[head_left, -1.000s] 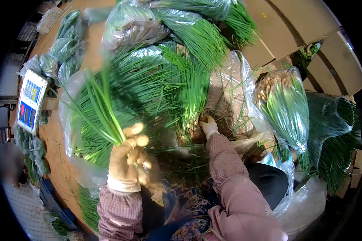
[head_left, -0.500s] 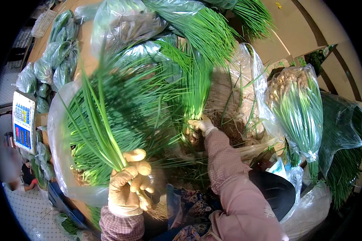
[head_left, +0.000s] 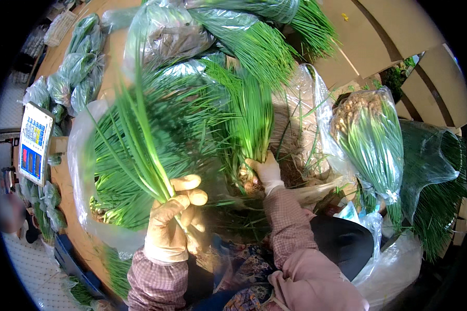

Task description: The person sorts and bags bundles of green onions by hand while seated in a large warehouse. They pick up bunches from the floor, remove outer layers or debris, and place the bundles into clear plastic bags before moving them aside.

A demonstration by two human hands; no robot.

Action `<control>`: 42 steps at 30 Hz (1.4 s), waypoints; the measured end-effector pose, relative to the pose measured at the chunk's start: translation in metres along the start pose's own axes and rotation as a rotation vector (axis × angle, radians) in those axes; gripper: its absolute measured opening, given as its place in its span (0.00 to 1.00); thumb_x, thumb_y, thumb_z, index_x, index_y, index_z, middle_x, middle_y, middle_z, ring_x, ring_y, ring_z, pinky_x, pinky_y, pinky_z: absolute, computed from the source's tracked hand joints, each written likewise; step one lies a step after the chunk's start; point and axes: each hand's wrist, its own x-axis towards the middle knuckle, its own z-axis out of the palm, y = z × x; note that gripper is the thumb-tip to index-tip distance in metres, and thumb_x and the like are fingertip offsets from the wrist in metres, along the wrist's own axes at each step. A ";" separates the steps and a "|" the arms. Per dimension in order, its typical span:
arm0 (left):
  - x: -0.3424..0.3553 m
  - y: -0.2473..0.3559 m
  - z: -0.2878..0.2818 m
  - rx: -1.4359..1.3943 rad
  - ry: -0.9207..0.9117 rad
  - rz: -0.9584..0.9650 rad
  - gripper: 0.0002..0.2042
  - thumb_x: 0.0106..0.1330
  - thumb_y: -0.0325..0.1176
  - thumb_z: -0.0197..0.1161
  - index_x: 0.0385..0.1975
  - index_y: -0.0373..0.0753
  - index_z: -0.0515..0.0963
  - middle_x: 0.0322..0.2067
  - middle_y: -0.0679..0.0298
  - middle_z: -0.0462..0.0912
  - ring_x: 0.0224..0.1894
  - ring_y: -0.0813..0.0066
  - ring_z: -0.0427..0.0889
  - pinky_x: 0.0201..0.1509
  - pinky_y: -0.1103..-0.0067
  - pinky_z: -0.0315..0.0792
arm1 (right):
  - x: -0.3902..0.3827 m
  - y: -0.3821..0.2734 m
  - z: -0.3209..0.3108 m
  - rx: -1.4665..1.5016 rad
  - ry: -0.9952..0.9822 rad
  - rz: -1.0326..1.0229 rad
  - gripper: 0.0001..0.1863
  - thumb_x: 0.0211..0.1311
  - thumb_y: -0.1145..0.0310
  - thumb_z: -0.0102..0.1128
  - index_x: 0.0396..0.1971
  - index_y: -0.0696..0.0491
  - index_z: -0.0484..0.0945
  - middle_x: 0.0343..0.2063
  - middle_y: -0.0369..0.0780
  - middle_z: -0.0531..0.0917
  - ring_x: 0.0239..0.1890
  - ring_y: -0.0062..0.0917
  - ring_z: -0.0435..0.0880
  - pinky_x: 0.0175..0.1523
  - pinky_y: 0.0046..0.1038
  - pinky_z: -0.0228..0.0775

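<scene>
My left hand [head_left: 174, 220], in a pale rubber glove, grips a small bunch of long green chive stalks [head_left: 135, 140] near their white ends, with the leaves fanning up and left. My right hand [head_left: 263, 171], also gloved, closes on the base of another upright bunch of chives [head_left: 254, 116] in the middle of the pile. Loose chives [head_left: 181, 109] lie spread between and behind both hands, partly over clear plastic.
Clear plastic bags full of chives [head_left: 371, 140] lie to the right and at the top [head_left: 254, 36]. A digital scale [head_left: 35, 142] stands at the left on the wooden table [head_left: 114, 57]. Small wrapped green bundles [head_left: 70, 78] line the far left. Cardboard boxes [head_left: 399, 46] sit upper right.
My left hand has lifted its bunch closer to the camera. My right hand stays at the base of the middle bunch. The view has shifted slightly toward the pile.
</scene>
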 end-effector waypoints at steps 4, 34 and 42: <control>0.002 -0.001 0.006 0.063 -0.053 -0.047 0.14 0.55 0.25 0.52 0.43 0.30 0.72 0.29 0.57 0.80 0.18 0.82 0.71 0.22 0.84 0.73 | -0.006 0.027 0.003 0.008 -0.008 0.177 0.42 0.48 0.44 0.61 0.56 0.60 0.61 0.46 0.51 0.76 0.48 0.39 0.75 0.52 0.34 0.66; -0.086 -0.074 -0.011 -0.282 -0.691 -0.361 0.28 0.60 0.34 0.55 0.61 0.38 0.57 0.53 0.51 0.69 0.54 0.64 0.71 0.54 0.72 0.70 | -0.246 -0.043 -0.072 0.785 -0.988 -0.136 0.19 0.62 0.59 0.51 0.45 0.59 0.71 0.33 0.38 0.79 0.35 0.21 0.76 0.41 0.22 0.68; -0.099 -0.082 -0.024 -0.337 -0.405 -0.215 0.24 0.60 0.22 0.52 0.58 0.37 0.60 0.47 0.50 0.74 0.36 0.65 0.80 0.33 0.74 0.78 | -0.259 -0.064 -0.072 -0.343 0.149 -0.789 0.15 0.51 0.56 0.61 0.28 0.54 0.75 0.26 0.42 0.78 0.26 0.31 0.78 0.30 0.30 0.70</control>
